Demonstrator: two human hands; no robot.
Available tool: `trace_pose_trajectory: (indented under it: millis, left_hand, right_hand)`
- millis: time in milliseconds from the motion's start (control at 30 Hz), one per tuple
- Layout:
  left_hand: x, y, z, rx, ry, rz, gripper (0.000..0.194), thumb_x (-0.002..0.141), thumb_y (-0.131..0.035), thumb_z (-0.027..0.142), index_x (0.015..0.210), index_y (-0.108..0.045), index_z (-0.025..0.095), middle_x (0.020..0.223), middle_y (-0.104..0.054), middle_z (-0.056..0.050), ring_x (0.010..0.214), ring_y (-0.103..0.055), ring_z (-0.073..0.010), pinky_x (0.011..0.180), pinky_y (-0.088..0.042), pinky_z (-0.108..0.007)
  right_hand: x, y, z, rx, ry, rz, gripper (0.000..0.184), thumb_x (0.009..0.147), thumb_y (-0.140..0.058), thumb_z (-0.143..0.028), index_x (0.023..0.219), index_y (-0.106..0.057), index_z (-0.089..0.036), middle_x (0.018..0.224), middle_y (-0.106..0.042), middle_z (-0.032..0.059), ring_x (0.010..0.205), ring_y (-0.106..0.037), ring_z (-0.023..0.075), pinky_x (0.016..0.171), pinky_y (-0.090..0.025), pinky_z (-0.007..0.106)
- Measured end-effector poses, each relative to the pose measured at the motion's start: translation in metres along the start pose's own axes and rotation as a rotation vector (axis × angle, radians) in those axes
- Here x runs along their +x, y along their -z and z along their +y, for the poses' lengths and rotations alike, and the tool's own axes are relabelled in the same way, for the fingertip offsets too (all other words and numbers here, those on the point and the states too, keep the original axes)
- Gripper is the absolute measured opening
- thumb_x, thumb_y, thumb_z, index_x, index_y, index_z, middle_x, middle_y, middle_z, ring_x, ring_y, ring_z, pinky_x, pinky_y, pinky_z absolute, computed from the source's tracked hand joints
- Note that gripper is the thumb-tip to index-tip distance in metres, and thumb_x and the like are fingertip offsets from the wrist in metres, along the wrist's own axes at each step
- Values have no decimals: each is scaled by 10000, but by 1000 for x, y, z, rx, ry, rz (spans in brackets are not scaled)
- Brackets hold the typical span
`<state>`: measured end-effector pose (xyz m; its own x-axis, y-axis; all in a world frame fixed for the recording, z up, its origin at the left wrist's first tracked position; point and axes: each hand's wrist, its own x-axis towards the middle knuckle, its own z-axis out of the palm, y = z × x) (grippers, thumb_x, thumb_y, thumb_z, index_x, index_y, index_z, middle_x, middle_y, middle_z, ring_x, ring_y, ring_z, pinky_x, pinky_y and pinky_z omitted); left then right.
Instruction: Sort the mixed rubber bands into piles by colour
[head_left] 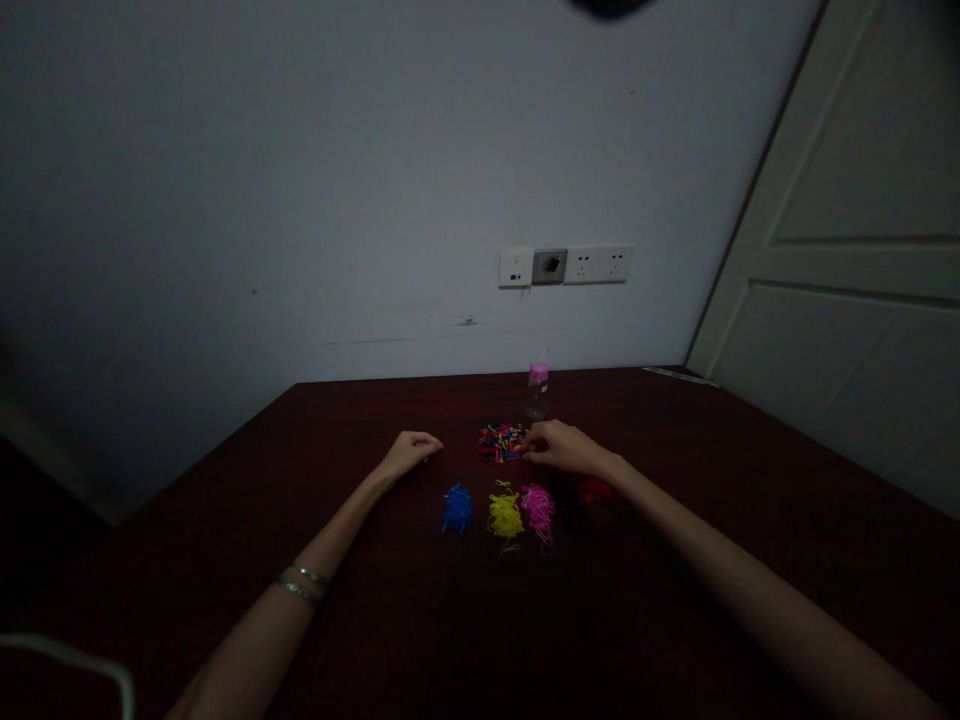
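A mixed pile of small coloured rubber bands (501, 442) lies on the dark red table. My right hand (561, 446) is at its right edge, fingertips pinched together at the bands; whatever sits between them is too small to make out. To the left of the pile, my left hand (409, 453) rests on the table with its fingers closed together and nothing visible in them. Nearer to me are sorted heaps: blue bands (457, 509), yellow bands (505, 516) and pink bands (538, 513). Red bands (596, 489) lie partly under my right forearm, beside a dark heap that is hard to see.
Behind the mixed pile stands a clear bottle (537, 398) with a pink cap. Wall sockets (598, 264) are above the back edge of the table (360, 410). A pale door (847, 260) is at the right, and a white cable (67, 652) shows at lower left.
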<state>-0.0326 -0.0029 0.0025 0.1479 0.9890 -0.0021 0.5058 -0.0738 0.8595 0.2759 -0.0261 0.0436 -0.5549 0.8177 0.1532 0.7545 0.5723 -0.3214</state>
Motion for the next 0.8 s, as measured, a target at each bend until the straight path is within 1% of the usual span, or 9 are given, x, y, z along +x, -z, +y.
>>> trace_pose_trajectory:
  millis: [133,333,567,800]
  left_hand:
    - [-2,-3,3,32,-30,3,288,636,-587,352,741,-667,96,520,-537,6,467,-409,-71,444,-281,-182]
    - [-2,-4,5,62,-35,18,278,630,-586,343,730,-676,99,569,-590,-16,507,-456,-93,481,-332,-197]
    - [-4,-5,5,46,-25,26,228,652,-559,277,738,-671,99,581,-593,-15,504,-452,-88,481,-333,-193]
    - [-5,-5,7,45,-24,31,229,650,-564,278,735,-674,96,549,-580,-11,486,-441,-86,468,-322,-193]
  right_hand:
    - [6,-6,-10,-117,4,21,192,756,-539,-351,874,-639,-238,945,-571,34,781,-555,166,601,-379,235]
    - [8,-13,-17,-195,-31,14,161,777,-527,-318,872,-622,-229,949,-525,28,788,-548,147,576,-355,215]
    - [10,-16,-22,-203,-73,-6,143,800,-497,-282,833,-616,-209,967,-524,30,813,-551,143,573,-352,205]
    - [11,-21,-21,-171,-89,25,112,790,-490,-244,788,-587,-189,937,-517,31,758,-542,128,564,-332,204]
